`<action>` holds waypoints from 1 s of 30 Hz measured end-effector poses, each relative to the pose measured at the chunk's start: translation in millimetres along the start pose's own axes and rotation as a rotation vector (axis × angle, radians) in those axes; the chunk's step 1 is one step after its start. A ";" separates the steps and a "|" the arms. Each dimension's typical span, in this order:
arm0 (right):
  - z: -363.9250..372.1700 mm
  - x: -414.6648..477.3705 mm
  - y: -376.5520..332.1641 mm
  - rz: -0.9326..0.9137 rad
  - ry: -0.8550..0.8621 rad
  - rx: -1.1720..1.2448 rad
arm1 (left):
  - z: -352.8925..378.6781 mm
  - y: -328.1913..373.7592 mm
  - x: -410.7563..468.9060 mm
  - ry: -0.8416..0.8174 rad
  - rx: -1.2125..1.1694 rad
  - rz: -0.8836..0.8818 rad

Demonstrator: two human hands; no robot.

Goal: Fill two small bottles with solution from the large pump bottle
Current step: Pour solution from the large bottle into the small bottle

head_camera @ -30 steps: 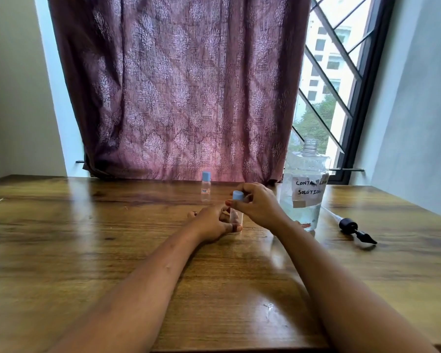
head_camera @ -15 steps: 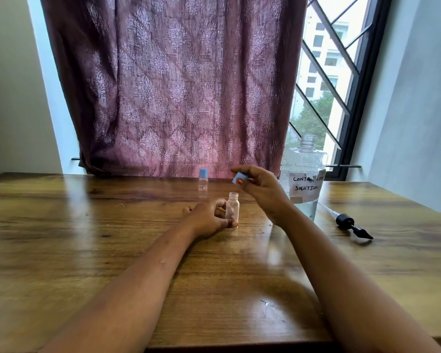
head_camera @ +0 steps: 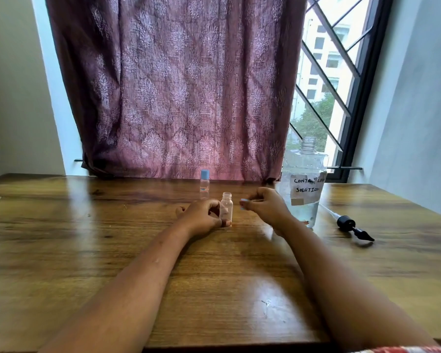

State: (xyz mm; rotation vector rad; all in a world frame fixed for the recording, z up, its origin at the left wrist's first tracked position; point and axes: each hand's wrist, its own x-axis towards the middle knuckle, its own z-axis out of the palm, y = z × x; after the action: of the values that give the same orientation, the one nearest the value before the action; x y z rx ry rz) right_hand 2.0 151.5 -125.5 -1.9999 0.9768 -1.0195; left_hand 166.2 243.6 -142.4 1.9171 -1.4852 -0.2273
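On a wooden surface point(head_camera: 87, 250), the left hand point(head_camera: 204, 217) grasps an uncapped small bottle point(head_camera: 226, 208), upright, mouth up. The right hand point(head_camera: 264, 206) pinches its blue cap point(head_camera: 243, 202) just beside. The large bottle point(head_camera: 304, 184) stands upright to the right.

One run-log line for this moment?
left hand: steadying uncapped small clear bottle | right hand: holding blue cap | large clear labelled bottle: open, pump out
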 end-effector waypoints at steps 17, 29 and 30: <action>5.8 -2.5 1.7 -0.136 0.035 -0.299 | -0.7 6.2 -1.8 0.020 -0.147 0.079; -58.8 -14.7 -31.5 -0.218 0.894 -0.157 | -9.7 16.9 -8.1 0.193 -0.324 0.154; -59.0 -13.5 -27.7 -0.088 0.870 -0.121 | -8.9 17.1 -8.2 0.196 -0.325 0.155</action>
State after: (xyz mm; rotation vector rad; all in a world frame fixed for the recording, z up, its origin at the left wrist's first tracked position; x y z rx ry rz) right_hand -45.5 162.9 -80.4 -1.6850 1.4070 -1.9953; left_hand 154.7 252.8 -127.5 1.5147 -1.3645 -0.1911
